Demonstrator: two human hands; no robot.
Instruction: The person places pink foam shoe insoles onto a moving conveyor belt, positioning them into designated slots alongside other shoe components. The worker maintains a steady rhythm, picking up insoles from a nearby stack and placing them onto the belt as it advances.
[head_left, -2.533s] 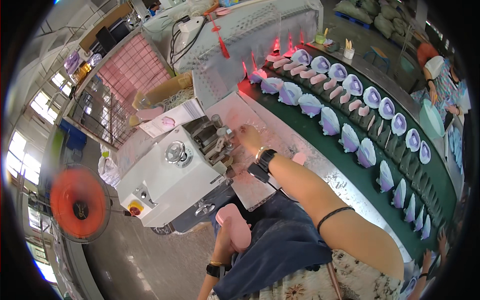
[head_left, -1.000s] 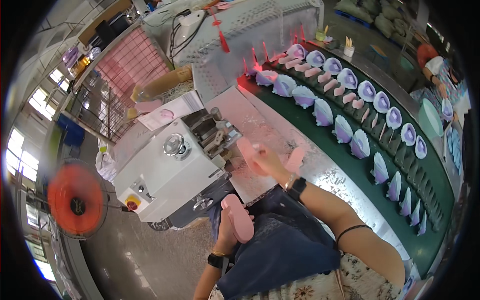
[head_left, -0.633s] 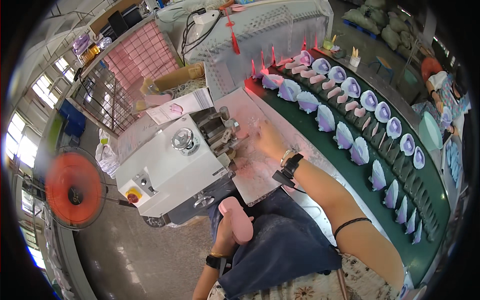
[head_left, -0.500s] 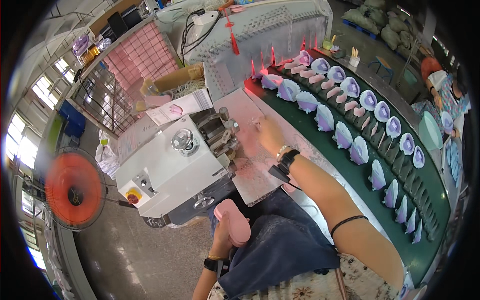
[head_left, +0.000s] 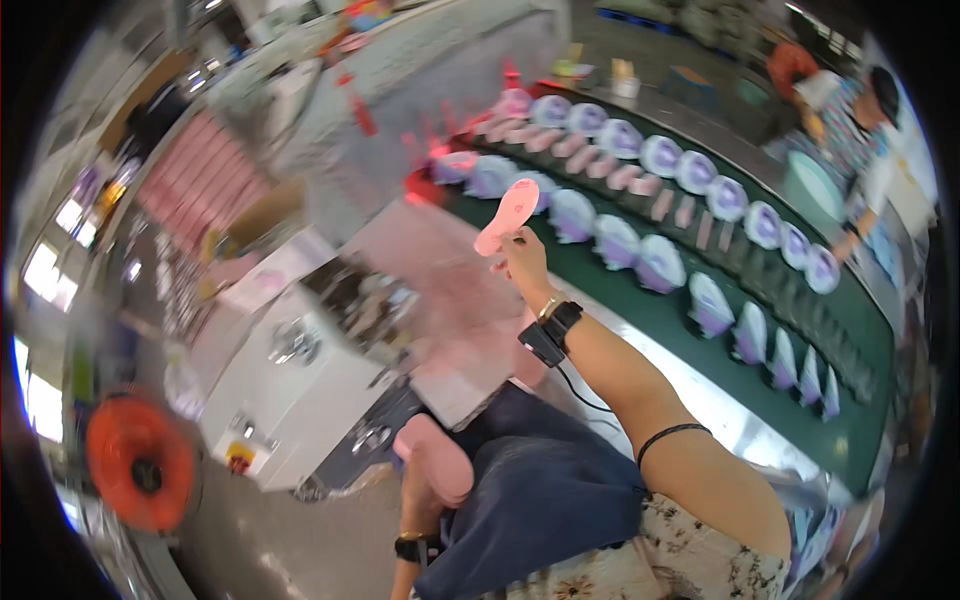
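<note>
My right hand (head_left: 525, 262) is raised by the near edge of a green conveyor belt (head_left: 640, 330). Its closed fingers grip a small pink shoe sole (head_left: 513, 213) by one edge, with the flat face turned up. Low in front of my lap, my left hand (head_left: 420, 495) is wrapped around a stack of pink soles (head_left: 438, 460); how many are in it I cannot tell. Beside that stack stands a white machine (head_left: 290, 385), blurred, its metal head next to a pink-dusted plate (head_left: 455, 300).
Purple-and-white shoe uppers (head_left: 660, 265) line the belt in two rows, with pink soles (head_left: 585, 160) between them. An orange fan (head_left: 140, 465) stands at left. Across the belt, a person (head_left: 850, 140) reaches toward its far end beside a pale green basin (head_left: 812, 190).
My right hand has moved from the plate beside the machine toward the belt, and a single pink sole now shows in it. My left hand keeps its stack. The whole view has shifted.
</note>
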